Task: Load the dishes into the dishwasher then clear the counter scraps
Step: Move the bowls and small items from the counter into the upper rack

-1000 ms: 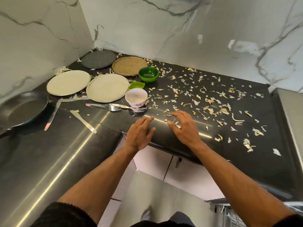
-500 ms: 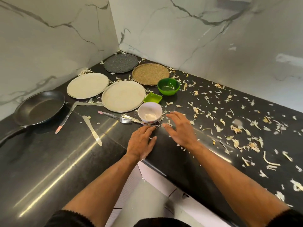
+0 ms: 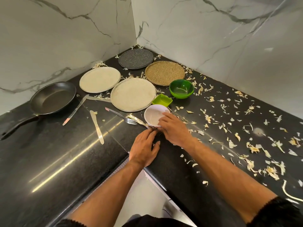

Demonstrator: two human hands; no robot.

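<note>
A white bowl (image 3: 154, 117) stands on the black counter (image 3: 65, 153) near its inner corner edge. My right hand (image 3: 174, 129) grips the bowl's near-right rim, fingers over the edge. My left hand (image 3: 144, 149) lies flat on the counter, its fingertips touching the bowl's base. Behind the bowl are a green square dish (image 3: 162, 100) and a green round bowl (image 3: 181, 88). Two cream plates (image 3: 132, 94) (image 3: 100, 81), a grey speckled plate (image 3: 135, 58) and a woven brown plate (image 3: 164, 72) lie further back. Pale scraps (image 3: 252, 145) litter the counter to the right.
A black frying pan (image 3: 53, 97) sits at the left, handle pointing toward me. A fork (image 3: 122, 116) and knives (image 3: 97, 126) (image 3: 75, 110) lie left of the bowl. Marble walls close the corner behind. The counter edge drops off just under my wrists.
Both hands moved forward from the counter edge to the white bowl. My right hand has taken hold of its rim, and my left fingertips now touch its base.
</note>
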